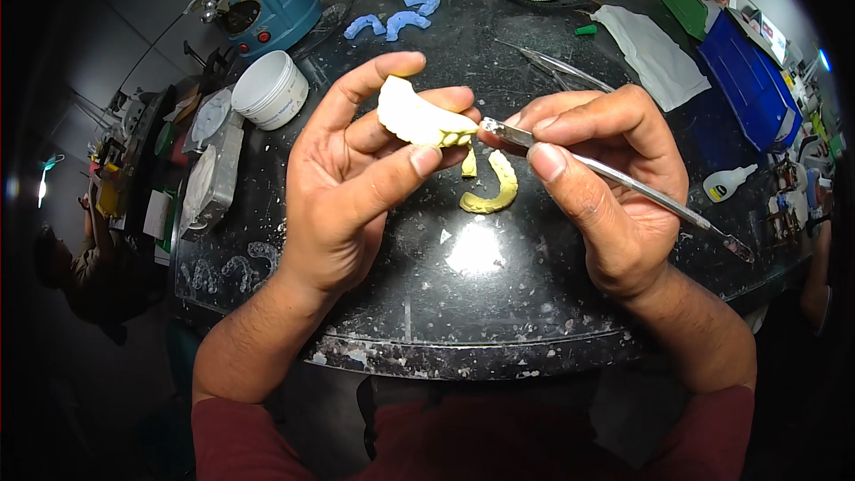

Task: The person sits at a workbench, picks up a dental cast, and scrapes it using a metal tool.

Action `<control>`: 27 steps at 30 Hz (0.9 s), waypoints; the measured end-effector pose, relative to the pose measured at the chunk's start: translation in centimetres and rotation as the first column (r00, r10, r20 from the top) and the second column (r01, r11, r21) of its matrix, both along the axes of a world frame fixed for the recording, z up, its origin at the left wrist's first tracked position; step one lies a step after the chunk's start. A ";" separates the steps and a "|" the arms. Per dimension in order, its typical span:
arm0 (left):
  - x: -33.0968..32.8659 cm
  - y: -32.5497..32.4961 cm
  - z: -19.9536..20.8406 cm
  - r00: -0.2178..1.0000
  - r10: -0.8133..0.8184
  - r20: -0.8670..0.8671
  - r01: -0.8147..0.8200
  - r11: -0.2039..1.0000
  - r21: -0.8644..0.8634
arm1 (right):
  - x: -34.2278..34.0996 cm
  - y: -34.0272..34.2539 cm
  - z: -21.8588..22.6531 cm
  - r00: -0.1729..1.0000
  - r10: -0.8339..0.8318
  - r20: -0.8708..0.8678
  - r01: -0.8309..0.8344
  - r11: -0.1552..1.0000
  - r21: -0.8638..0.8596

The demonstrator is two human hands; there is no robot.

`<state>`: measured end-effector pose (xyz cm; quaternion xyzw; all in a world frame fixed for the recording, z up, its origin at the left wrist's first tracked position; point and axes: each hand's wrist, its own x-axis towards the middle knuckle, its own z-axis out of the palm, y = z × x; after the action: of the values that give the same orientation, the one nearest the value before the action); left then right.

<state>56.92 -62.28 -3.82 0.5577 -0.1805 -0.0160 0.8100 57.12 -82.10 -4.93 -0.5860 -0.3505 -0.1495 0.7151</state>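
Note:
My left hand [343, 160] is closed round a pale yellow plaster dental cast [414, 116], holding it up above the bench. Its row of teeth points toward the right hand, and bright light washes out part of its surface. Between thumb and fingers, my right hand [614, 178] grips a slim metal carving tool [641, 189] like a pen. The tool's near-left tip is at the cast's tooth end; whether it touches I cannot tell. Below them on the bench lies a yellow U-shaped dental arch piece [503, 191], and a small yellow piece [469, 163] sits beside it.
Blue arch moulds [408, 23] lie at the back, near a blue machine [272, 9] and a white tub [270, 89]. Metal tools [570, 67] and a white cloth [650, 53] lie at right, with a small white bottle [728, 183]. Clear arches [239, 272] are at left. Another person [98, 249] is far left.

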 end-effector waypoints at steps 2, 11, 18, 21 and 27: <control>0.0 0.0 -0.2 0.997 0.016 0.077 -0.020 0.998 0.052 | 0.0 0.0 0.0 1.000 -0.007 -0.024 0.007 1.000 -0.007; -0.2 -0.3 -0.8 0.924 0.041 0.379 -0.133 0.966 0.220 | 0.0 -0.1 -0.1 1.000 0.024 0.004 -0.024 1.000 -0.013; -0.5 -0.4 -0.6 0.921 0.092 0.378 -0.221 0.923 0.314 | -0.1 -0.1 0.2 0.999 0.014 0.036 -0.012 0.999 -0.043; -0.4 -0.3 -0.8 0.884 0.086 0.460 -0.270 0.897 0.351 | -0.3 0.1 0.3 0.999 0.051 0.004 -0.051 0.999 0.017; -0.2 -0.1 -1.0 0.819 0.101 0.565 -0.348 0.870 0.349 | -0.6 0.2 0.2 0.999 0.041 0.001 -0.041 0.999 -0.033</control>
<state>56.72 -62.35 -4.84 0.7248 -0.3194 0.1966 0.5780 56.54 -81.90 -4.69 -0.5904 -0.3654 -0.1295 0.7079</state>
